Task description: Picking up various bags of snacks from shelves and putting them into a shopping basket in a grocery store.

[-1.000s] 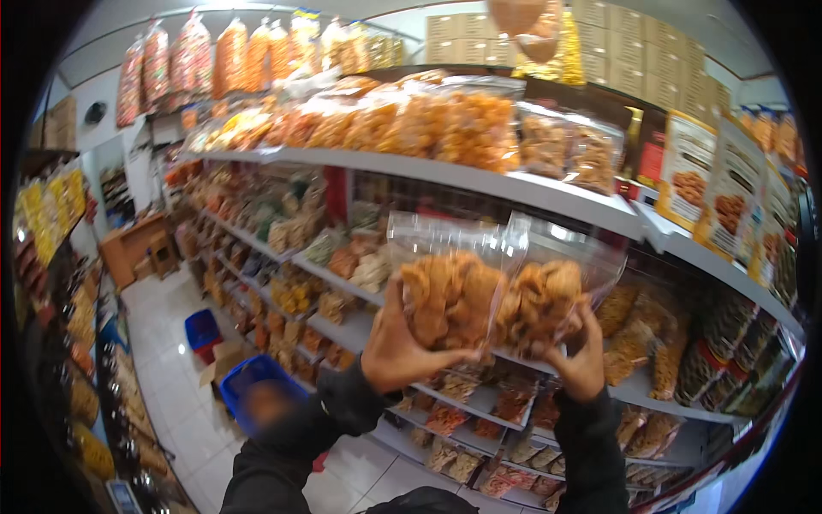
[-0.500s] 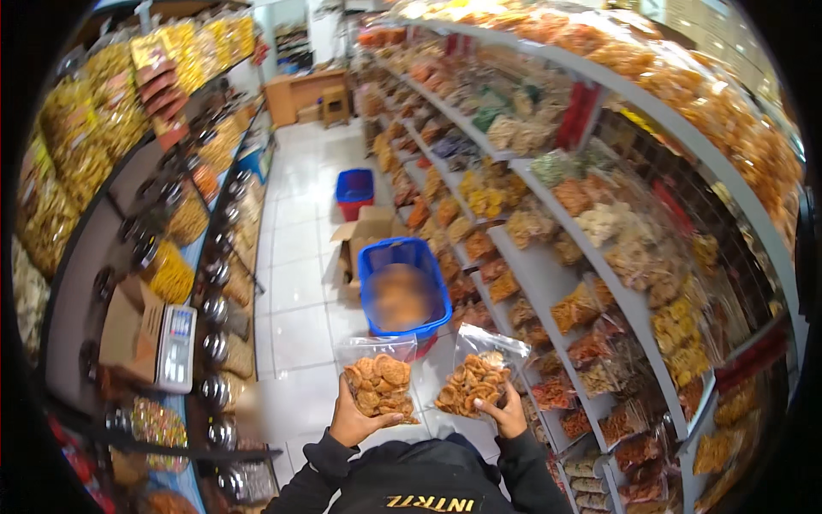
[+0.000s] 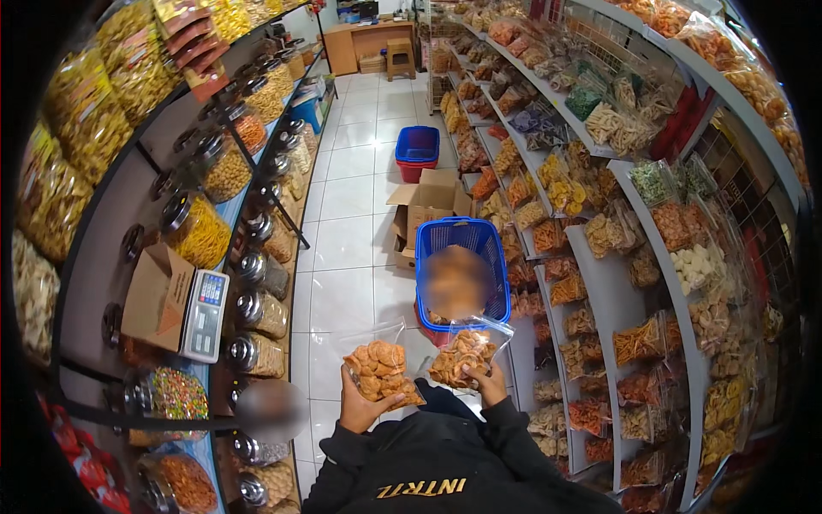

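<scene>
Left hand (image 3: 363,409) and right hand (image 3: 490,384) are held apart in front, each curled in a grip, the 2 thumbs (image 3: 391,402) turned inward; the 2 forearms (image 3: 344,454) angle forward.

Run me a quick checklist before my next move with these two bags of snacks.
1. Left hand gripping the clear plastic bag of orange-brown snacks: ok, thumb across its lower part.
2. Right hand gripping the clear plastic bag of brown snacks: ok, thumb on its front.
3. Both bag tops sealed: cannot tell, too small to see.
4. Blue rectangular plastic basket upright and open at the top: ok.
5. Basket contents identifiable: cannot tell, the picture is blurred there.
6. Brown cardboard box beyond the basket closed: not ok, its flaps stand open.
</scene>
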Demonstrator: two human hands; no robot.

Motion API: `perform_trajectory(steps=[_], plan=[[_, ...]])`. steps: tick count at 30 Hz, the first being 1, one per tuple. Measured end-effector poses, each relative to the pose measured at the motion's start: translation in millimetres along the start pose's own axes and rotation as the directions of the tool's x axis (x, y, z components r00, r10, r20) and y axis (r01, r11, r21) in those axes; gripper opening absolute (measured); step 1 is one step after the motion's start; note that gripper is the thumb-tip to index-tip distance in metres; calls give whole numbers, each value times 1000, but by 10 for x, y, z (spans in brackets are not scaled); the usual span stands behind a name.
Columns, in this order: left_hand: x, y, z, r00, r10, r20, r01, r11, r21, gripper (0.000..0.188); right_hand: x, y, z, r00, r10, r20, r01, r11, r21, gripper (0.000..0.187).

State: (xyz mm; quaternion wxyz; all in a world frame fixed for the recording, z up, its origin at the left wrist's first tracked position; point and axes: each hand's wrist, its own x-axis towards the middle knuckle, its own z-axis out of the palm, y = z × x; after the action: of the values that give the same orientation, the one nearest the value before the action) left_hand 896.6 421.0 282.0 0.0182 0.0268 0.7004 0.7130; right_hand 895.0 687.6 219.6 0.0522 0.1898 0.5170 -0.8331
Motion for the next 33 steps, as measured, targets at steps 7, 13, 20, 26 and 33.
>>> perform_trajectory(steps=[7,13,20,26,33], plan=[[1731,-566,123,946,-109,307,69,988,137,104,802,80,-278,929,46,-366,-47,999,7,56],[3060,-1302,596,780,-318,540,129,925,358,102,1352,-12,-627,794,-111,-598,212,972,101,51],[3733,-2451,1097,512,-363,779,127,928,349,91,1608,-53,-564,632,-216,-744,367,929,42,60],[3813,-2402,1536,419,-402,814,-214,827,519,88,1616,64,-112,484,-58,-873,250,965,75,64],[3832,-3139,1421,115,-457,882,-683,608,404,98,1898,520,336,319,17,-948,171,982,75,64]])
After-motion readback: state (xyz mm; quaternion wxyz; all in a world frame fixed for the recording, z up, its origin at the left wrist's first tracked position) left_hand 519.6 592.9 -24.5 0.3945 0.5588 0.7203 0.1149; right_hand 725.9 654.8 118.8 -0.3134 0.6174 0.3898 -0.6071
